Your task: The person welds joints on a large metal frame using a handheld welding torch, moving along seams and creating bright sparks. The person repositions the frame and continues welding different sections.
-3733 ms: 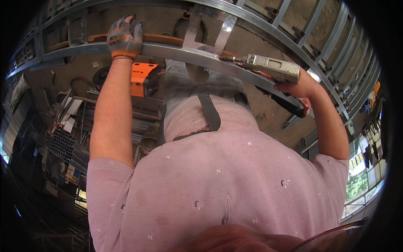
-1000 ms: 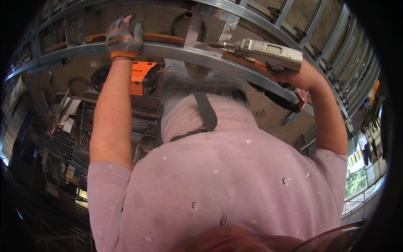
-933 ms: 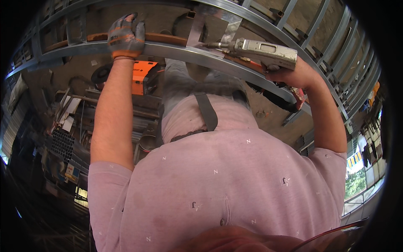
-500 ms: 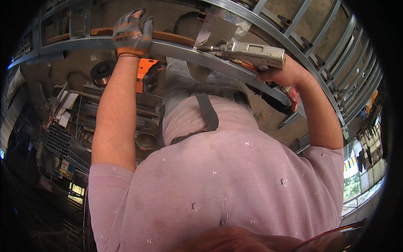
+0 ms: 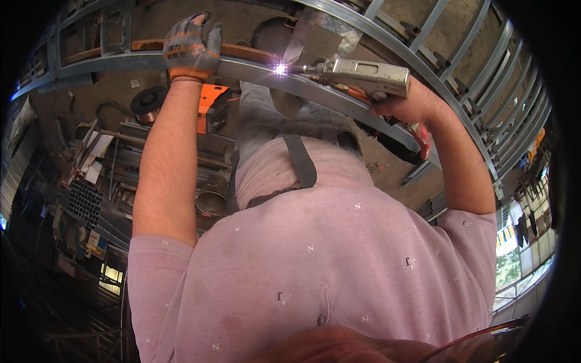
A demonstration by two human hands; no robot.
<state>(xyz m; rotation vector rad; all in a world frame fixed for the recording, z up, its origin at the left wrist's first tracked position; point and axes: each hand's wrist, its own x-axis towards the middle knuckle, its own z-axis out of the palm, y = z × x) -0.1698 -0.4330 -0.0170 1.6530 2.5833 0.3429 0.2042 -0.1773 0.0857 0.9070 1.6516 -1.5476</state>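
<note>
My left hand (image 5: 192, 51), in a grey and orange work glove, is closed over the long grey steel tube (image 5: 248, 70) that runs across in front of me. My right hand (image 5: 399, 106) grips a pale metal welding gun (image 5: 369, 75), its fingers partly hidden behind the body. The gun's thin nozzle (image 5: 305, 69) points left along the tube. A bright violet-white welding spark (image 5: 280, 69) glows at its tip, on the tube's far edge, hiding the joint. Behind the tube lies a brown, rusty-looking strip (image 5: 248, 52).
Further steel framing with several bars (image 5: 484, 66) curves round the far right. Below the tube at left are an orange panel (image 5: 212, 103) and a spool of copper-coloured wire (image 5: 148, 104). A stack of square tube ends (image 5: 85, 201) lies lower left. A red and black object (image 5: 420, 142) hangs under my right wrist.
A bright welding spark has appeared at the nozzle tip. Both hands and the tube stay practically where they were.
</note>
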